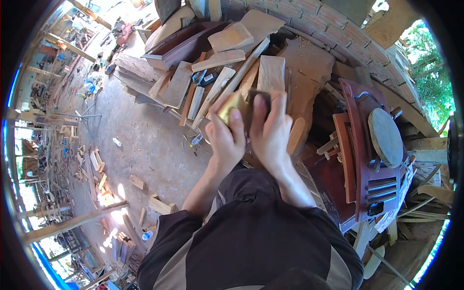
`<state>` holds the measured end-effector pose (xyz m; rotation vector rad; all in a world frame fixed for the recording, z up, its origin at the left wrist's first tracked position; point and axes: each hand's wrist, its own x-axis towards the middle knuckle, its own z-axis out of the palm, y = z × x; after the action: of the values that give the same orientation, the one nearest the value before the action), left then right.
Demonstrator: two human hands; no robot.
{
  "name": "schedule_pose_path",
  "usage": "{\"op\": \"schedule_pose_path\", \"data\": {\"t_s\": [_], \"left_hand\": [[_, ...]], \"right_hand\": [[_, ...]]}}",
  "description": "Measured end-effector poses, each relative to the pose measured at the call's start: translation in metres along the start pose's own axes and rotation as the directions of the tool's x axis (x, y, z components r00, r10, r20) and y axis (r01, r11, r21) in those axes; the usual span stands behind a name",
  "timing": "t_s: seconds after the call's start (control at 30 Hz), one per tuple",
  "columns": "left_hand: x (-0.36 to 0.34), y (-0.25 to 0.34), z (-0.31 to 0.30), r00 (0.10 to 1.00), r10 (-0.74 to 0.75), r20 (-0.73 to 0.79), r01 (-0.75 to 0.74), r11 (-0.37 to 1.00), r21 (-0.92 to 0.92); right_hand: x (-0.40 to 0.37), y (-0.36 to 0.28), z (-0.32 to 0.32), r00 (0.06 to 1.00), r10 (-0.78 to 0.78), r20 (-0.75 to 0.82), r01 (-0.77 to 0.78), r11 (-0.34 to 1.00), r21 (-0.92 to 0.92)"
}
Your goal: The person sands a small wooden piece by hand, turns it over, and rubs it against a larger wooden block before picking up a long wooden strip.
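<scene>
Both hands are raised close together in front of my body, over a heap of wood. My left hand (226, 133) is closed around a yellow, gold-looking block (232, 107), its thumb pressed on the near face. Right beside it, my right hand (271, 133) grips a dark brown block (259, 98), thumb along its front. The two blocks are side by side, and blur hides whether they touch. Their exact kind cannot be made out. Behind them lie pale wooden boards (271, 75) and a blue-and-black tool (208, 79).
Reddish-brown wooden furniture (348, 159) stands at the right, with a round wooden disc (385, 137) against it. A brick wall (333, 26) runs along the back. Wood offcuts (162, 205) and a plastic bottle (196, 140) lie on the concrete floor (145, 159) to the left.
</scene>
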<state>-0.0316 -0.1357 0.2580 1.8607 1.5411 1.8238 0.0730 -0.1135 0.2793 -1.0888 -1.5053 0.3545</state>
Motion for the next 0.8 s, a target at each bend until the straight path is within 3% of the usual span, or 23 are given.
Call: {"op": "schedule_pose_path", "data": {"t_s": [0.03,0.1,0.17,0.23,0.3,0.37,0.47,0.57,0.67,0.77,0.8], "left_hand": [[-0.005,0.0,0.003,0.998,0.069,0.011,-0.069,0.996,0.05],[-0.011,0.005,0.0,0.998,0.021,0.066,-0.025,0.998,0.058],[0.003,-0.001,-0.004,0.999,0.051,0.009,-0.051,0.996,0.066],[0.007,-0.003,-0.006,0.996,0.074,-0.048,-0.07,0.995,0.072],[0.0,-0.003,-0.006,1.0,0.015,0.012,-0.015,1.0,0.025],[-0.007,0.0,-0.003,0.997,0.056,0.048,-0.059,0.997,0.057],[0.001,-0.008,-0.004,0.997,0.031,0.068,-0.033,0.999,0.031],[0.007,-0.007,-0.004,0.997,0.069,-0.027,-0.068,0.996,0.053],[-0.006,0.001,-0.001,0.998,-0.001,0.06,-0.002,0.999,0.049],[0.012,-0.005,-0.001,0.998,0.067,-0.01,-0.066,0.996,0.051],[0.014,-0.006,-0.005,1.0,-0.025,0.012,0.025,0.999,0.026]], "right_hand": [[0.007,0.0,-0.003,0.999,0.033,-0.008,-0.034,0.999,-0.036],[0.011,0.001,-0.003,0.996,0.093,-0.004,-0.093,0.996,0.006],[0.001,0.0,0.003,0.996,0.075,0.037,-0.075,0.997,0.006],[-0.015,-0.001,0.011,0.999,-0.037,0.015,0.036,0.998,0.055],[-0.006,-0.002,0.007,0.999,0.041,0.014,-0.042,0.998,0.044],[0.01,-0.002,0.0,0.993,0.115,0.017,-0.116,0.992,0.048],[-0.003,-0.001,0.005,0.998,0.051,0.023,-0.052,0.999,0.007],[-0.006,0.0,0.01,1.0,-0.025,0.013,0.024,0.999,0.031],[0.011,0.006,0.004,0.992,0.119,0.031,-0.119,0.993,0.008],[0.003,0.002,0.007,0.999,0.025,0.027,-0.025,0.999,-0.02],[-0.005,0.003,0.009,0.999,-0.016,0.038,0.017,0.999,-0.028]]}}
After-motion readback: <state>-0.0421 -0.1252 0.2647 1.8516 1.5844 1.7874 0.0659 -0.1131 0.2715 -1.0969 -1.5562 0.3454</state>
